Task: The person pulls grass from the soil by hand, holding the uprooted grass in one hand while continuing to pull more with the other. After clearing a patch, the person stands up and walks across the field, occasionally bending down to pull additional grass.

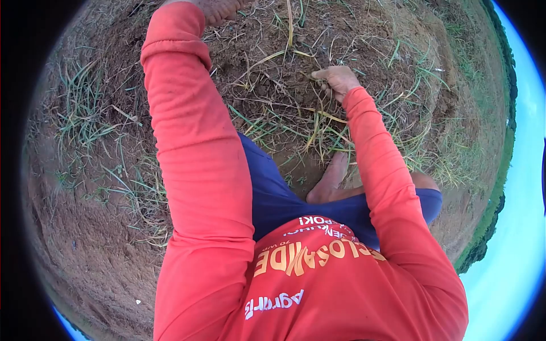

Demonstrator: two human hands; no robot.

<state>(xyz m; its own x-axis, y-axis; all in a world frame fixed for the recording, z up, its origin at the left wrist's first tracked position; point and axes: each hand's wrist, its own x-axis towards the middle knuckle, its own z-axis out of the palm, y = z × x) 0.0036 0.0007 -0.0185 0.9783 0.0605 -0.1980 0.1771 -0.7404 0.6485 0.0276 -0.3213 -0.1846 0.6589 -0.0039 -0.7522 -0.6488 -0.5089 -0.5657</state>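
Fingers of the right hand curl beside grass on the soil, any grip unclear; the left hand is cropped, its grip untellable. Apparently grass-handling, calling for a low hold.

left hand cut off by the top edge, anything in the right hand too small to tell

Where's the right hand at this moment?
In the head view, the right hand is upper right of centre, at the grassy soil, beyond the bare foot.
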